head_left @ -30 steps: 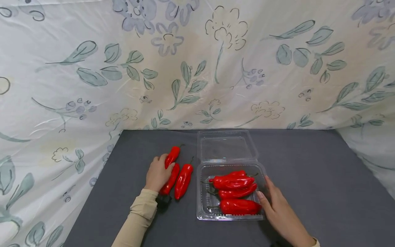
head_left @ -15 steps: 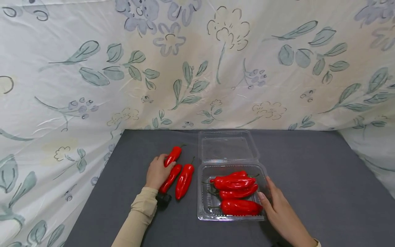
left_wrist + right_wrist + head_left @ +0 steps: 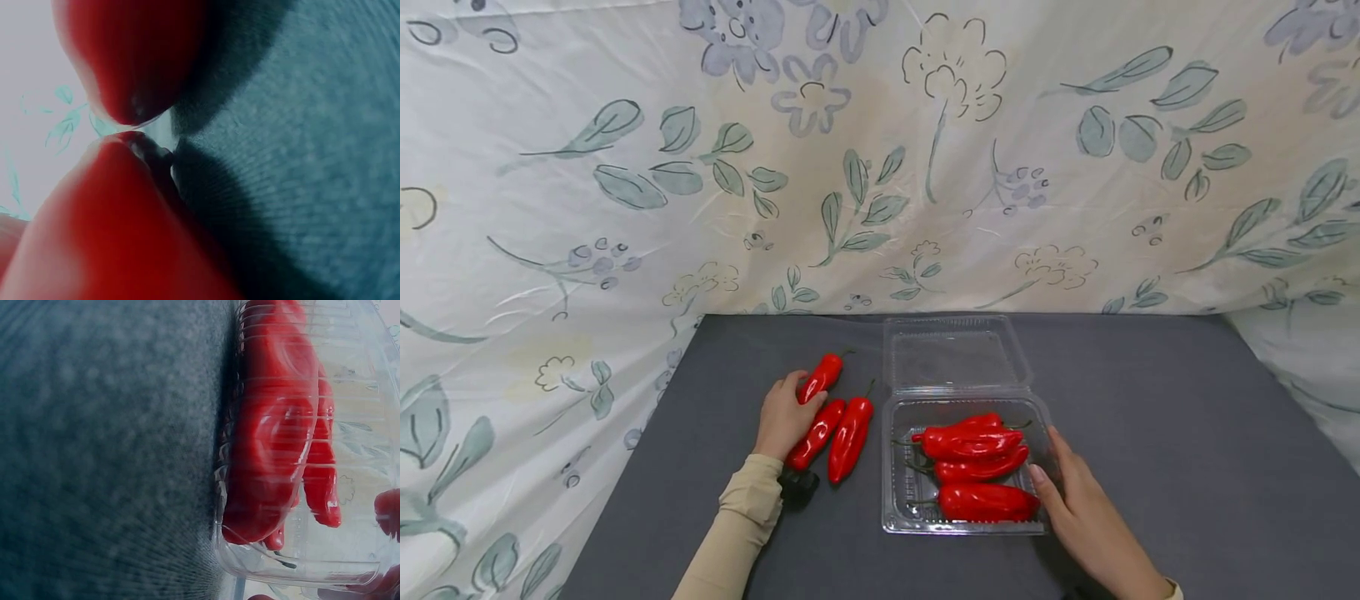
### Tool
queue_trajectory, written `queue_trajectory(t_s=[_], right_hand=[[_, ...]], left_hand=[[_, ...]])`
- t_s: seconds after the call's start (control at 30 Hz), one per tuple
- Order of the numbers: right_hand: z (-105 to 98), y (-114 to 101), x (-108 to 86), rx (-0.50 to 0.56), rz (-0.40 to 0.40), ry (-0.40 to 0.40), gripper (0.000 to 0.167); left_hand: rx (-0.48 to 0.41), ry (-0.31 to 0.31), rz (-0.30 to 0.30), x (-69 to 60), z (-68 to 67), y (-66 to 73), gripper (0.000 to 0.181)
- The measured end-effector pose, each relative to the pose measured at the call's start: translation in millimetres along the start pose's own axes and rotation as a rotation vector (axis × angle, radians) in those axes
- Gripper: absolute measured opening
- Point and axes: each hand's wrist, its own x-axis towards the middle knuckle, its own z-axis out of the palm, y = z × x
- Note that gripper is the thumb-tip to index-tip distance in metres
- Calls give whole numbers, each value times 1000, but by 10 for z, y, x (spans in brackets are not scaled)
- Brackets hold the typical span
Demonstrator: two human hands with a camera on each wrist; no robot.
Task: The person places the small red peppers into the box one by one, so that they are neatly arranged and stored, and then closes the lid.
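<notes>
Showed, largest of all, a pale cloth [image 3: 880, 167] printed with flowers and leaves, hung behind and beside a dark grey worktop [image 3: 1165, 433]. Showed next a clear container [image 3: 962, 527], set about midway between the worktop's left and right edges, with its lid [image 3: 955, 354] open toward the back edge. Held inside a pile of red peppers [image 3: 966, 446], seemingly four, lying mostly crosswise. Made out a cream sleeve [image 3: 737, 508] reaching in left of the container to the left hand [image 3: 782, 421], with thumb and fingers bent about the lower end of the far pepper [image 3: 823, 377]; could not tell how firmly. Found the right hand [image 3: 1086, 504] holding the container's right wall, with thumb over the rim and fingers outside, slightly spread. Placed the far pepper toward the worktop's back left corner, nearer the left hand by far, with its long axis slanting from front left to back right. Noted just in front the middle pepper [image 3: 820, 432], slanting likewise beside the left hand, then the right pepper [image 3: 852, 440], steeper. Located the container rightward of all three, before the right hand. Spotted, smallest, the far pepper's thin stem [image 3: 847, 352], directed toward the back edge.
</notes>
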Motion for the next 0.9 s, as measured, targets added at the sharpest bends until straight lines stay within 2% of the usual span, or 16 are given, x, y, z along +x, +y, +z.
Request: queue_trajectory(t_s=[0.33,0.6,0.9], right_hand=[[5,-5,8,0,-20,11,68],[2,-1,7,4,-20,1,69],[0,-13,10,-8,-11,-7,71]], left_hand=[[-57,46,48,-7,-100,80,48],[-69,91,85,-80,-208,281,49],[-106,136,209,-255,-329,542,49]])
